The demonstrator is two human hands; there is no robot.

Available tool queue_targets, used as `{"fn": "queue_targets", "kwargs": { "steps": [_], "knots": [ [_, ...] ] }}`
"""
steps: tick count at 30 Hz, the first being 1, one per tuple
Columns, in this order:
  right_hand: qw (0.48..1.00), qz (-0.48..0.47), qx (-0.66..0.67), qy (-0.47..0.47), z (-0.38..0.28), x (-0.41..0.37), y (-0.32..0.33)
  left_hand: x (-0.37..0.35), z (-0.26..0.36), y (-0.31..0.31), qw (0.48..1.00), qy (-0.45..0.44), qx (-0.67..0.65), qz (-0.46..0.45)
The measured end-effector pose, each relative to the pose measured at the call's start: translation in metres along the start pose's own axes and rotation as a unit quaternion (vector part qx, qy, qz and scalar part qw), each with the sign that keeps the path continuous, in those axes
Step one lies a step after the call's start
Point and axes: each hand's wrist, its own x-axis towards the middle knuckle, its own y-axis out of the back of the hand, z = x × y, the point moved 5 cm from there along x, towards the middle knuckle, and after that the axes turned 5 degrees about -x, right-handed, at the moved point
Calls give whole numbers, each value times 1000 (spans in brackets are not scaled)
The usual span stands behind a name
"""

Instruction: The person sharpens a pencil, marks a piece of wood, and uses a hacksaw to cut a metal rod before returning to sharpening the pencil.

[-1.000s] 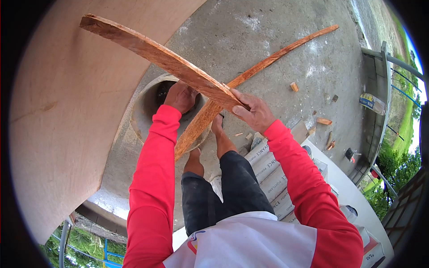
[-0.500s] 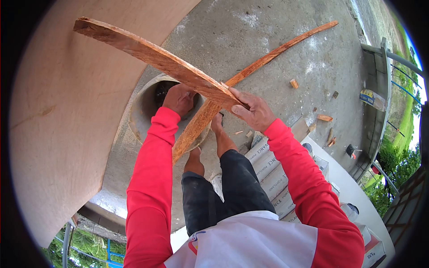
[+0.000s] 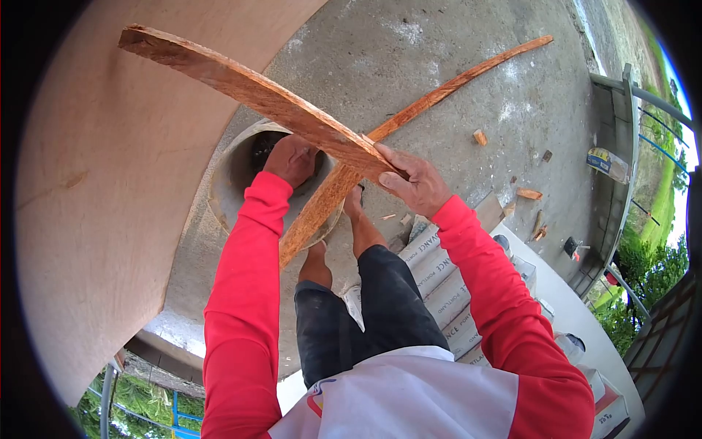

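Observation:
A reddish-brown wooden plank (image 3: 241,88) runs from the upper left down to the centre. Its near end is gripped by my right hand (image 3: 415,178), thumb on top and fingers at the far edge. My left hand (image 3: 292,159) is closed against the plank's lower side; its fingertips and anything else in them are hidden. Beneath the plank crosses a second, long narrow wooden strip (image 3: 439,93), whose wider part (image 3: 316,210) passes over the round opening of a pale container (image 3: 232,175).
At the left stands a large plywood sheet (image 3: 110,146). Stacked cement bags (image 3: 442,282) lie beside my right leg. Wood offcuts (image 3: 529,194) and a plastic-wrapped package (image 3: 608,164) rest on the concrete floor (image 3: 351,66). A low wall and railing border the right.
Both hands keep their hold with almost no movement. My left forearm and legs have shifted very slightly left in view.

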Motion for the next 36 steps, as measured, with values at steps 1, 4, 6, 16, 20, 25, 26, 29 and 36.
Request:
{"fn": "queue_targets", "kwargs": {
  "steps": [1, 4, 6, 16, 20, 25, 26, 29, 36],
  "knots": [
    [1000, -1, -7, 1, -1, 0, 1, -3, 2, 5, 1000, 1, -13, -12],
    [999, -11, -40, 8, -3, 2, 2, -11, 6, 11, 999, -15, -25, 34],
    [999, -33, 2, -21, -4, 2, 3, -5, -4, 6, 998, 3, -28, 51],
    [1000, -8, -24, -2, 3, 1, 0, -10, 6, 14, 994, -43, -94, 40],
    [1000, -7, 12, -5, 4, 1, -2, -3, -7, 2, 999, 2, -46, 14],
    [999, -6, 41, -19, 7, 1, -4, -8, 13, 16, 996, -81, 10, 31],
    [999, -13, 38, -33, 4, 0, -4, -19, 15, 23, 998, -50, 36, 10],
    [997, -31, 41, -58, -1, 0, -1, -79, 24, 36, 998, 31, 47, -8],
    [999, -22, 20, -38, -5, 4, -5, -160, 118, -74, 939, 228, -255, 11]
  ]
}}
